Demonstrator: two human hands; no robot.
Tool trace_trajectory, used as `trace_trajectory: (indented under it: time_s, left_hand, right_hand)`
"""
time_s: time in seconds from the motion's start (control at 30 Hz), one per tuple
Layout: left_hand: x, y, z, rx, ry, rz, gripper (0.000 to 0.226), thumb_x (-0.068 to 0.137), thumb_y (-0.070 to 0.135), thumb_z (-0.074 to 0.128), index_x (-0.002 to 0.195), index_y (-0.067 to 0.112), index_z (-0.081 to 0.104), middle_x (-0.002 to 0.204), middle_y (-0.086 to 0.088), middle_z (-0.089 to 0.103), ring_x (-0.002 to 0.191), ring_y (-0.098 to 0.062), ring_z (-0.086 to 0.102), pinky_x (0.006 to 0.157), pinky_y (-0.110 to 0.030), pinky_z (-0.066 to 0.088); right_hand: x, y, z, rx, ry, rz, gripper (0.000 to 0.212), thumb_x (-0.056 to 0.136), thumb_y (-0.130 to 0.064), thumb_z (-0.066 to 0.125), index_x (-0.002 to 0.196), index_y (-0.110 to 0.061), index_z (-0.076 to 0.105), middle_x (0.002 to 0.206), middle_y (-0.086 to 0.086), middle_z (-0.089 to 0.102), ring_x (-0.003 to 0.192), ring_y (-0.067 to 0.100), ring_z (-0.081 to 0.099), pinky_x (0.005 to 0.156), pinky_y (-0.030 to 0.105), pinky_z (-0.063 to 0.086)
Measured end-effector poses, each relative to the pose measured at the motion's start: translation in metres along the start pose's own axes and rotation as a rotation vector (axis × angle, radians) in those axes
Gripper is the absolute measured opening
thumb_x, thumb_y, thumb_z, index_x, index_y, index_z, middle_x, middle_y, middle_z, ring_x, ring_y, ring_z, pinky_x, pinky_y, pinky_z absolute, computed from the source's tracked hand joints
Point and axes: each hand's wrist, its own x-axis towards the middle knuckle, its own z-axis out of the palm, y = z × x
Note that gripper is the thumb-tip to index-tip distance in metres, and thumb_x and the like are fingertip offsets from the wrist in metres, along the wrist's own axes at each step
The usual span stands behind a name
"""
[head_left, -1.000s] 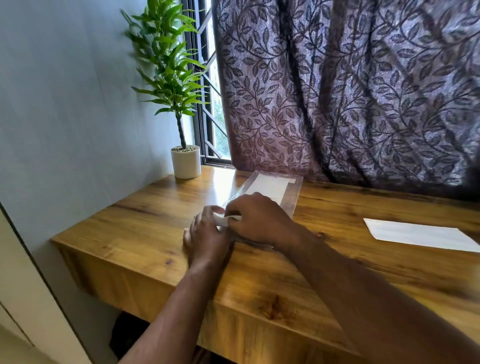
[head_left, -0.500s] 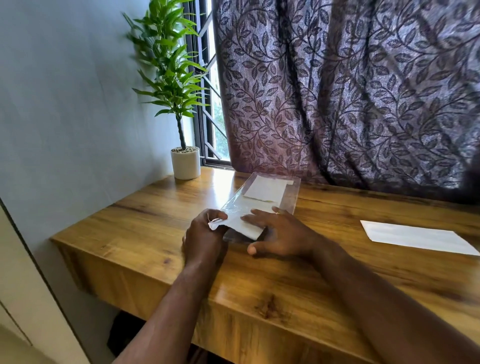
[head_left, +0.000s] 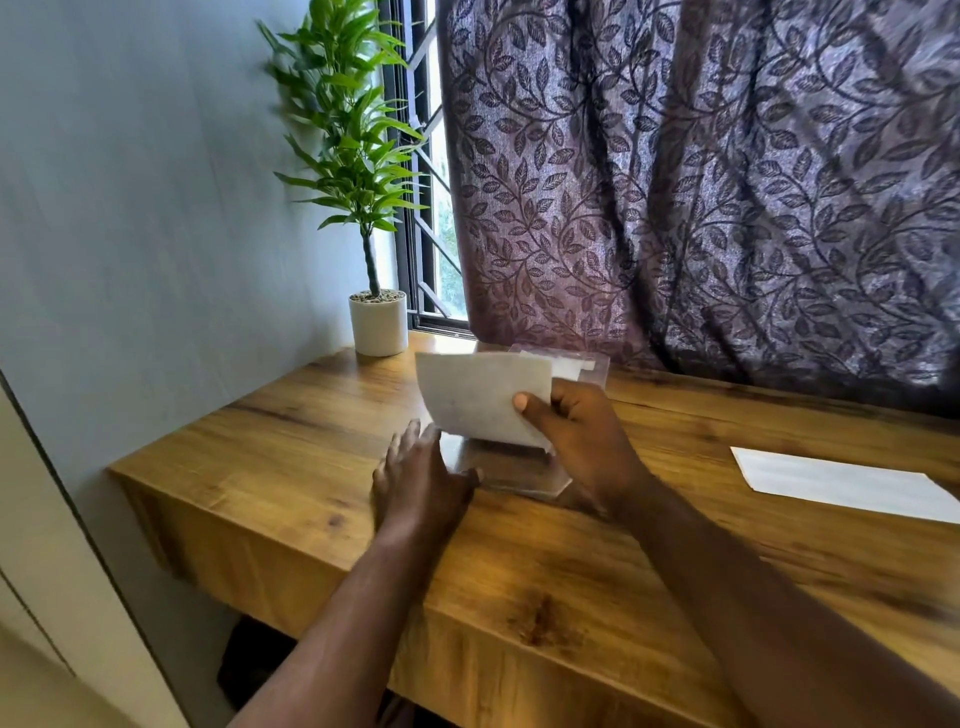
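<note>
Right now my right hand (head_left: 582, 441) holds a white sheet (head_left: 483, 400) up off the bench (head_left: 291, 467). My thumb lies on the face turned toward me and the other fingers are curled behind it, so they are clamped on its right edge. The sheet stands nearly upright, slightly bowed, with its lower edge hanging just above a clear plastic sleeve (head_left: 519, 475). I cannot tell whether that edge touches the plastic.

The sleeve lies flat on the bench, running from near my hands toward the far edge. At its far end more white paper (head_left: 569, 368) shows through the plastic, behind the raised sheet.

My left hand (head_left: 415, 483) rests palm down on the bench at the sleeve's near left corner. Its fingers (head_left: 410, 441) are straight and a little apart, gripping nothing, and the thumb reaches right to the sleeve's edge.

Well apart on the right, a second white page (head_left: 841, 480) lies flat on the wood. At the far left corner a plant (head_left: 353, 156) stands in a white pot (head_left: 378, 325) against the wall. Behind it is a barred window (head_left: 431, 260), and a dark leaf-patterned curtain (head_left: 701, 182) hangs along the far side of the bench.
</note>
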Motion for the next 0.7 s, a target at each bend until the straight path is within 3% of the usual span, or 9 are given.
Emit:
trace_trajectory:
  time_s: [0.03, 0.13, 0.2, 0.3, 0.4, 0.5, 0.6, 0.7]
  left_hand:
    - [0.001, 0.000, 0.001, 0.051, -0.012, -0.008, 0.070, 0.078, 0.053, 0.074, 0.139, 0.035, 0.045, 0.151, 0.002, 0.045, 0.141, -0.023, 0.037, 0.111, -0.051, 0.036]
    - [0.003, 0.002, 0.005, 0.107, -0.035, -0.011, 0.063, 0.081, 0.061, 0.066, 0.137, 0.040, 0.046, 0.148, 0.005, 0.048, 0.141, -0.022, 0.037, 0.112, -0.050, 0.033]
    - [0.004, 0.004, 0.005, 0.114, -0.037, -0.006, 0.057, 0.084, 0.061, 0.062, 0.134, 0.037, 0.049, 0.142, 0.008, 0.053, 0.137, -0.020, 0.041, 0.111, -0.049, 0.032]
    - [0.004, 0.007, 0.005, 0.180, -0.075, -0.008, 0.058, 0.090, 0.058, 0.056, 0.142, 0.036, 0.043, 0.149, 0.008, 0.049, 0.142, -0.020, 0.038, 0.115, -0.049, 0.027]
    - [0.004, 0.008, 0.005, 0.225, -0.133, -0.022, 0.067, 0.096, 0.055, 0.051, 0.155, 0.032, 0.028, 0.161, 0.004, 0.033, 0.151, -0.021, 0.023, 0.120, -0.050, 0.019]
    - [0.005, 0.011, 0.004, 0.169, -0.093, -0.029, 0.067, 0.099, 0.051, 0.048, 0.157, 0.026, 0.023, 0.165, -0.002, 0.025, 0.154, -0.026, 0.011, 0.121, -0.054, 0.017]
    - [0.000, 0.017, 0.006, 0.142, 0.043, 0.090, 0.061, 0.099, 0.046, 0.051, 0.154, 0.027, 0.029, 0.165, -0.002, 0.024, 0.155, -0.026, 0.005, 0.119, -0.057, 0.014]
    - [-0.010, 0.041, 0.018, -0.025, 0.057, 0.277, 0.056, 0.098, 0.036, 0.059, 0.149, 0.026, 0.039, 0.161, -0.001, 0.033, 0.153, -0.023, 0.017, 0.117, -0.050, 0.026]
  right_hand:
    - [0.002, -0.006, -0.002, 0.051, 0.038, -0.009, 0.009, 0.097, -0.017, 0.065, 0.099, -0.019, 0.074, 0.093, 0.000, 0.073, 0.088, 0.015, 0.066, 0.071, 0.027, 0.055]
    - [0.012, -0.021, -0.015, 0.161, 0.136, -0.023, 0.013, 0.093, -0.023, 0.071, 0.082, -0.022, 0.077, 0.094, 0.012, 0.077, 0.088, 0.023, 0.068, 0.084, 0.051, 0.057]
    - [0.016, -0.029, -0.027, 0.295, 0.178, -0.035, 0.011, 0.092, -0.024, 0.071, 0.085, -0.018, 0.078, 0.093, 0.010, 0.078, 0.089, 0.026, 0.070, 0.087, 0.058, 0.057]
    - [0.021, -0.041, -0.049, 0.471, 0.269, -0.073, 0.011, 0.097, -0.012, 0.063, 0.098, -0.012, 0.074, 0.094, 0.004, 0.078, 0.091, 0.025, 0.071, 0.088, 0.052, 0.058]
    - [0.023, -0.050, -0.080, 0.516, 0.374, -0.126, 0.012, 0.099, -0.010, 0.060, 0.098, -0.012, 0.072, 0.094, 0.001, 0.078, 0.091, 0.024, 0.071, 0.086, 0.048, 0.059]
    - [0.023, -0.050, -0.117, 0.446, 0.481, -0.169, 0.011, 0.099, -0.013, 0.060, 0.097, -0.014, 0.072, 0.093, -0.001, 0.078, 0.089, 0.022, 0.072, 0.085, 0.049, 0.059]
    - [0.018, -0.046, -0.151, 0.288, 0.537, -0.219, 0.010, 0.098, -0.021, 0.064, 0.096, -0.020, 0.074, 0.099, -0.004, 0.078, 0.094, 0.023, 0.073, 0.086, 0.051, 0.060]
    - [0.008, -0.046, -0.175, 0.091, 0.605, -0.246, 0.012, 0.100, -0.022, 0.062, 0.100, -0.014, 0.071, 0.091, -0.015, 0.077, 0.088, 0.009, 0.073, 0.075, 0.032, 0.061]
